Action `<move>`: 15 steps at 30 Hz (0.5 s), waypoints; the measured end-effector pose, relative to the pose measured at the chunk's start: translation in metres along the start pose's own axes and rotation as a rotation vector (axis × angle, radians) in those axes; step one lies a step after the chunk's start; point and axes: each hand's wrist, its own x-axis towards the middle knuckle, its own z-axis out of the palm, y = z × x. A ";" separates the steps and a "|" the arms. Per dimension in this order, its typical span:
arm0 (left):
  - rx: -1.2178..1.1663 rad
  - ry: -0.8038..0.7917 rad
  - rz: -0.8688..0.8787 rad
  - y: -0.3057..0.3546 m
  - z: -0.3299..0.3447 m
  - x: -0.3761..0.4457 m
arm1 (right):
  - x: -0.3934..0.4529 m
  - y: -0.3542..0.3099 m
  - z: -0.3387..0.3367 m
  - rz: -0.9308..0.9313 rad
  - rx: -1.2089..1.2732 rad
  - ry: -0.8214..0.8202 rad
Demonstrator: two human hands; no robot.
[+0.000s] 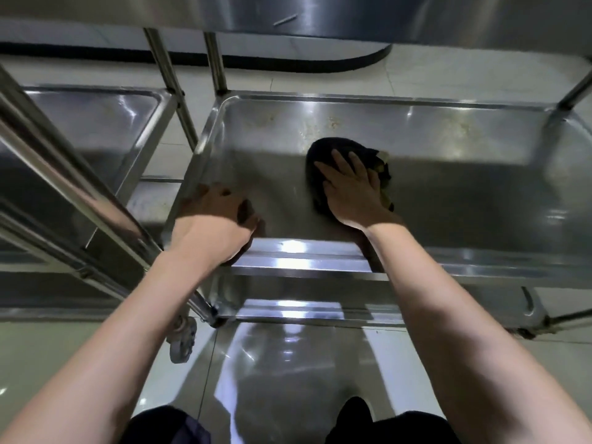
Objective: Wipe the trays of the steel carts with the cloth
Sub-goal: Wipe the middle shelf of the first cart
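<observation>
The cloth (323, 161) — dark, bunched, with a paler patch showing at its right edge — lies flat on the floor of the middle tray (448, 174), near the centre. My right hand (350, 190) presses on it, fingers spread and flat, not gripping. My left hand (213, 216) rests at the tray's near left corner, fingers curled over the front rim; how firmly they hold I cannot tell, as that hand is blurred.

Findings: brownish spots (333, 125) remain along the far wall, beyond the cloth. Since the cloth is only pressed, not held, it could slide out from under my palm on the slick steel and leave streaks. The upper shelf (320, 14) overhangs close above — a long reach to the back risks a knock. The cart stands on a caster (182, 341), so a hard push may roll it unless my left hand steadies it. A neighbouring cart's tray (96, 116) sits just to the left.
</observation>
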 end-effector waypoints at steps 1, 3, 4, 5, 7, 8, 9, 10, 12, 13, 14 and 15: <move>-0.005 0.010 -0.009 -0.001 0.000 -0.004 | 0.006 -0.011 0.004 -0.030 -0.004 0.001; 0.010 0.004 0.014 -0.004 -0.001 -0.011 | 0.019 -0.032 0.011 -0.093 -0.008 -0.005; 0.051 -0.007 0.038 -0.006 -0.002 -0.013 | 0.025 -0.042 0.014 -0.127 -0.007 -0.013; 0.097 -0.026 0.059 -0.009 -0.002 -0.014 | 0.032 -0.051 0.017 -0.159 0.001 -0.021; 0.111 -0.074 0.052 -0.012 -0.002 -0.015 | 0.046 -0.069 0.021 -0.213 0.023 -0.039; 0.092 -0.098 0.033 -0.013 -0.002 -0.016 | 0.052 -0.078 0.022 -0.251 0.012 -0.055; 0.074 -0.116 0.017 -0.013 -0.001 -0.017 | 0.059 -0.086 0.024 -0.305 -0.022 -0.072; 0.057 -0.127 0.003 -0.012 -0.001 -0.018 | 0.065 -0.095 0.024 -0.363 -0.075 -0.091; 0.029 -0.134 -0.029 -0.010 -0.002 -0.020 | 0.073 -0.111 0.026 -0.420 -0.112 -0.123; 0.023 -0.136 -0.042 -0.010 -0.004 -0.020 | 0.075 -0.118 0.026 -0.435 -0.107 -0.131; 0.024 -0.138 -0.051 -0.010 -0.005 -0.021 | 0.076 -0.123 0.027 -0.461 -0.112 -0.132; 0.027 -0.136 -0.051 -0.010 -0.005 -0.022 | 0.076 -0.127 0.028 -0.485 -0.112 -0.124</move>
